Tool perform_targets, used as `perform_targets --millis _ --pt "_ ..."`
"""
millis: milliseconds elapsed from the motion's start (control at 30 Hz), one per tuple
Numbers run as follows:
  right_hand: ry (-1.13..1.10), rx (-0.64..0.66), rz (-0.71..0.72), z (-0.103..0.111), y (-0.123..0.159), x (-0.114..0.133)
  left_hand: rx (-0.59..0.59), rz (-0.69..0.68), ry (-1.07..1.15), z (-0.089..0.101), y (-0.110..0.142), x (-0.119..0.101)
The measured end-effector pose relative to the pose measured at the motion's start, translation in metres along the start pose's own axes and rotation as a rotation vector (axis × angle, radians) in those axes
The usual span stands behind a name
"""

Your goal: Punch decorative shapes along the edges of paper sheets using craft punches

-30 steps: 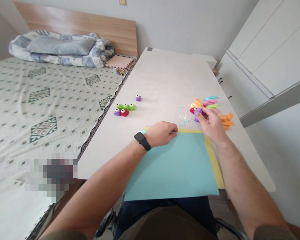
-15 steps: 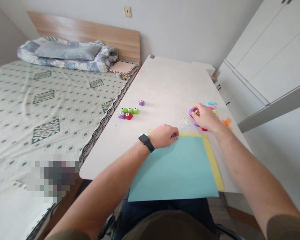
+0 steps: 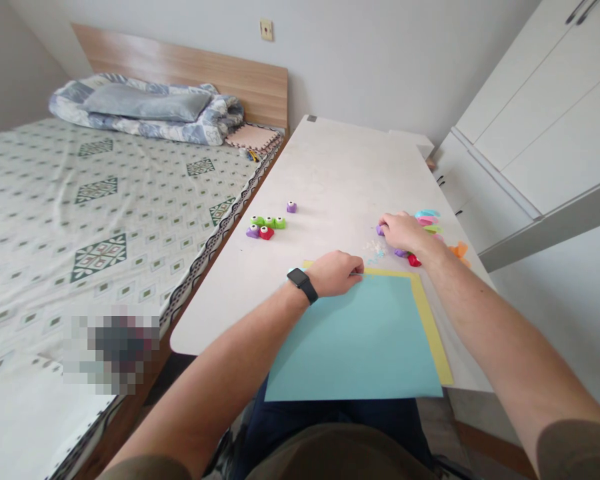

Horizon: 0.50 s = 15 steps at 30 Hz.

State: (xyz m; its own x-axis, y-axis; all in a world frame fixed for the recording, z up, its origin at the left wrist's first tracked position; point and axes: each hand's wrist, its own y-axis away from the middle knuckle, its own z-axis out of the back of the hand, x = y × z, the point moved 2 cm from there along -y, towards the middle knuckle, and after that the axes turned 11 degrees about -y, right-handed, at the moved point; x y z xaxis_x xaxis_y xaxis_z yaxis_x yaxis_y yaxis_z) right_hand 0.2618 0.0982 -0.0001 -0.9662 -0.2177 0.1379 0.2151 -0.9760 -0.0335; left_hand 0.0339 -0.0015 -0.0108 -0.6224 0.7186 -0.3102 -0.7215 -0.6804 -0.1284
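A sheet of light blue paper (image 3: 355,340) lies over a yellow sheet (image 3: 433,333) at the table's near edge. My left hand (image 3: 337,272), with a dark watch on its wrist, rests at the far edge of the sheets, its fingers curled and closed on the blue paper. Beyond and to the right, my right hand (image 3: 405,230) is closed around a small purple craft punch (image 3: 381,230), mostly hidden by the fingers. Just beside that hand sit another purple punch (image 3: 401,253) and a red punch (image 3: 414,261). Tiny white and blue paper bits (image 3: 375,249) lie between my hands.
At left on the white table (image 3: 345,167) stand several green punches (image 3: 269,223), a purple one (image 3: 253,231), a red one (image 3: 267,233) and a lone purple one (image 3: 291,207). Coloured plastic items (image 3: 429,215) and an orange one (image 3: 459,251) lie right. A bed (image 3: 150,200) adjoins the left side.
My right hand has turned palm-down over the purple punch, and more of the red punch shows beside it. My left hand stays at the paper's edge. The whole view has shifted slightly.
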Motion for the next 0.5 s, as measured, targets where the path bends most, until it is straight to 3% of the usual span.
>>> perform_targets --millis 100,233,500 --pt "0.014 -0.018 0.03 0.003 0.002 0.007 -0.003 0.006 -0.001 -0.001 0.001 0.001" --pt "-0.031 -0.141 0.127 0.012 0.003 0.03 -0.015 -0.008 0.0 -0.003 0.001 0.002" --pt "-0.277 -0.074 0.309 0.016 -0.018 0.116 -0.014 -0.002 0.002 -0.003 0.002 0.003"
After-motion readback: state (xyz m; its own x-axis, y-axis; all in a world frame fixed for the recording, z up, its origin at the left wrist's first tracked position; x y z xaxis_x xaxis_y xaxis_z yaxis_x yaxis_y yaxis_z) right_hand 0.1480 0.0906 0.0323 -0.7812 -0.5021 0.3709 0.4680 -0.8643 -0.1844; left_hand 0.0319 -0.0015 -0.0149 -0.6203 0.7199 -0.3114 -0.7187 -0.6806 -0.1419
